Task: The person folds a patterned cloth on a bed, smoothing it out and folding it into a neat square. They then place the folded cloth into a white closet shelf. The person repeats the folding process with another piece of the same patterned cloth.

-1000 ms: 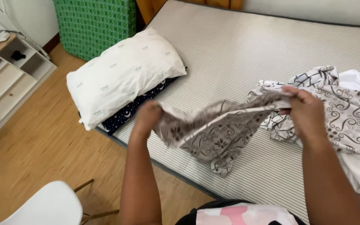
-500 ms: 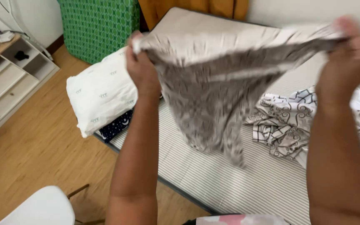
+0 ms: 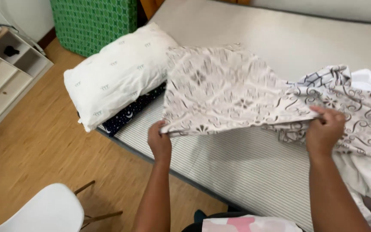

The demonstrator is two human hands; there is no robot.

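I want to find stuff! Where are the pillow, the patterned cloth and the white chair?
white pillow (image 3: 117, 73), head view, middle of its top.
patterned cloth (image 3: 224, 92), head view, middle of the spread part.
white chair (image 3: 44, 212), head view, seat.

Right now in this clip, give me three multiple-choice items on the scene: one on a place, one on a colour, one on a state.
1. Where does the pillow lie?
A. On the chair
B. At the mattress's left edge
C. On the floor

2. What colour is the chair?
A. White
B. Red
C. Black

3. How is the patterned cloth held?
A. Balled in one hand
B. Lying untouched
C. Spread between both hands

Answers:
1 B: it rests on the mattress by its left edge.
2 A: its seat is white.
3 C: the left hand and right hand each pinch a near corner.
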